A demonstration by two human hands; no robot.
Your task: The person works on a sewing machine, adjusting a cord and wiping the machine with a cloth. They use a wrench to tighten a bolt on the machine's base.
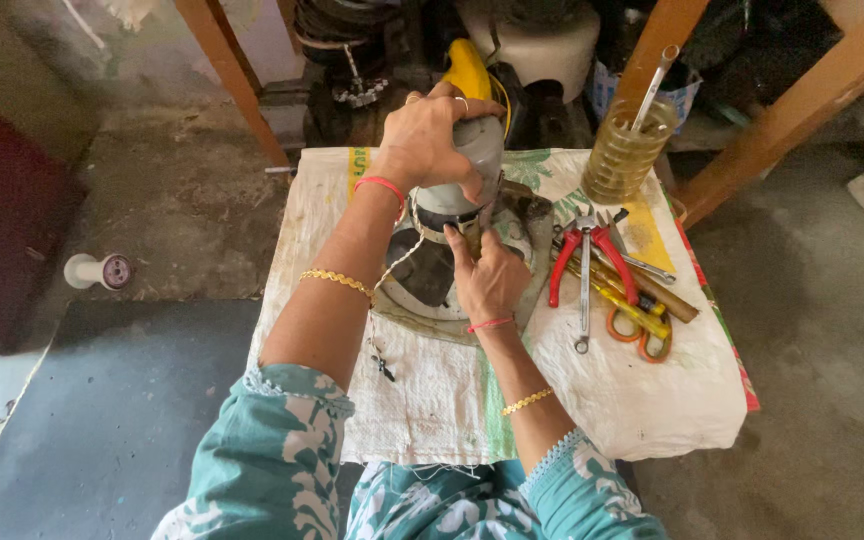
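A grey cylindrical motor housing (480, 150) stands upright in a round metal fan frame (422, 290) on a white woven sack (432, 390). My left hand (432, 135) grips the top of the grey housing from above. My right hand (487, 275) presses against the lower part of the housing, fingers at its metal base; what the fingertips hold is hidden. A thin cord (384, 290) with a small dark end trails from the frame across the sack.
Red-handled pliers (577, 255), a spanner (584, 295), screwdrivers and orange scissors (642, 335) lie on the sack's right side. A glass jar (627, 155) with a rod stands at the back right. Wooden legs (227, 75), dark clutter behind, a white spool (97, 270) on the floor.
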